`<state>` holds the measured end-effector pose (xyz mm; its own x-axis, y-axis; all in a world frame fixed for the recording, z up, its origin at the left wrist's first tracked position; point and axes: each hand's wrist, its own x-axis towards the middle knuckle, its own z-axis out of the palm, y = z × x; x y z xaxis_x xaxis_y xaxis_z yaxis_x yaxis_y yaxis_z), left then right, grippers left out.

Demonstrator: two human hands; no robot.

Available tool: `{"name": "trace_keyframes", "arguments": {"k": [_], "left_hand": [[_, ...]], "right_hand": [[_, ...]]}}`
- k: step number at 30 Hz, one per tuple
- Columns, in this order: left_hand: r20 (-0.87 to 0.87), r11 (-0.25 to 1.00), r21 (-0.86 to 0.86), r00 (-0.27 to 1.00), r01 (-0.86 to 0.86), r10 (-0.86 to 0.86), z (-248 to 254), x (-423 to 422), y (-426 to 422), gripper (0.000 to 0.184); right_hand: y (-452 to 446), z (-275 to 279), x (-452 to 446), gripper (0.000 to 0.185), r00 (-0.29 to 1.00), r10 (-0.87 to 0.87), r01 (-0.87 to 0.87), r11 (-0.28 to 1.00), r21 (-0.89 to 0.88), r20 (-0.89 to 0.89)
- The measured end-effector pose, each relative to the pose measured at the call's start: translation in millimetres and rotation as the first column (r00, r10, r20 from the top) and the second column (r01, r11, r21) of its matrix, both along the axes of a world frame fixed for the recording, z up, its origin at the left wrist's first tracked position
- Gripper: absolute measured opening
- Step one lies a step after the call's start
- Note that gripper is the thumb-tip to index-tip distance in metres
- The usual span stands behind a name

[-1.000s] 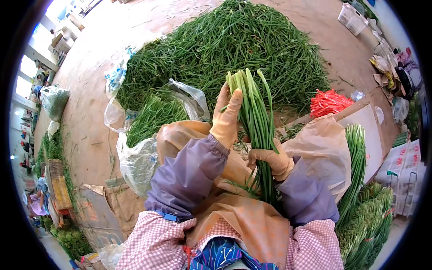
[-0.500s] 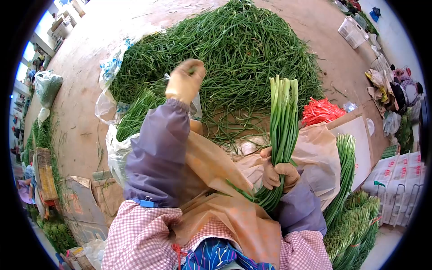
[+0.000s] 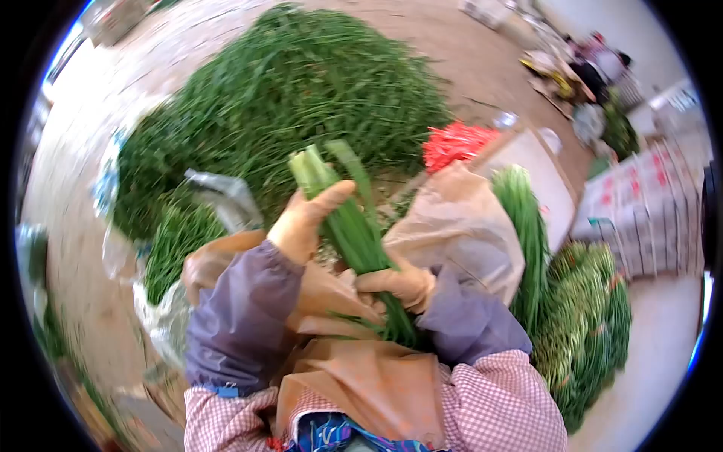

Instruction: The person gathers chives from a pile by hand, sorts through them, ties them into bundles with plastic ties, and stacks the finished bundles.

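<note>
A bunch of long green stalks (image 3: pixel 348 226) with pale ends slants across my lap, its pale ends up and to the left. My right hand (image 3: pixel 403 286), in a tan glove, is wrapped round the lower part of the bunch. Near the pale ends my left hand (image 3: pixel 307 217), also gloved, closes on the upper part, thumb across the front. Beyond my hands lies a large heap of loose green stalks (image 3: pixel 294 105). A smaller pile of stalks (image 3: pixel 181 245) rests in a plastic bag (image 3: pixel 162 320) on the left.
Red strips (image 3: pixel 456 145) lie right of the heap, beside a pale board (image 3: pixel 520 162). Sorted stalks (image 3: pixel 521 233) lie right of my knee, with stacked bundles (image 3: pixel 580 316) behind them. White crates (image 3: pixel 644 211) stand at the far right. A person (image 3: pixel 599 66) is at the upper right.
My left hand has come back from over the heap onto the bunch, which has moved left and now slants instead of standing upright. The view has turned to the right.
</note>
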<state>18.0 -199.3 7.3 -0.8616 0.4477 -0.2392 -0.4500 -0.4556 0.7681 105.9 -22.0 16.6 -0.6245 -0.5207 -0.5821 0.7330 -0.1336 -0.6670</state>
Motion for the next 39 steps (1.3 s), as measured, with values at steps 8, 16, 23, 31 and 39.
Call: {"name": "trace_keyframes", "arguments": {"k": [8,16,23,31,39], "left_hand": [[0.033,0.846,0.385,0.922,-0.368,0.386,6,-46,-2,0.018],[0.003,0.997,-0.058,0.999,-0.046,0.047,-8,-40,-68,0.041],[-0.316,0.851,-0.517,0.944,-0.093,-0.089,30,-10,-119,0.035],[-0.285,0.419,-0.762,0.836,-0.495,0.469,-102,109,-215,0.034],[-0.257,0.336,-0.646,0.609,-0.685,0.75,-144,105,-289,0.026]], "right_hand": [[82,58,11,0.038,0.995,0.061,-0.054,0.995,0.086,-0.078],[240,124,54,0.048,0.738,-0.06,0.673,0.122,0.729,-0.672],[364,-83,44,0.056,0.681,0.525,0.679,-0.193,0.708,-0.51],[407,13,0,0.095,0.916,0.401,0.092,-0.151,0.984,-0.025],[3,12,-155,0.053,0.48,0.729,0.211,0.445,0.871,-0.488]]}}
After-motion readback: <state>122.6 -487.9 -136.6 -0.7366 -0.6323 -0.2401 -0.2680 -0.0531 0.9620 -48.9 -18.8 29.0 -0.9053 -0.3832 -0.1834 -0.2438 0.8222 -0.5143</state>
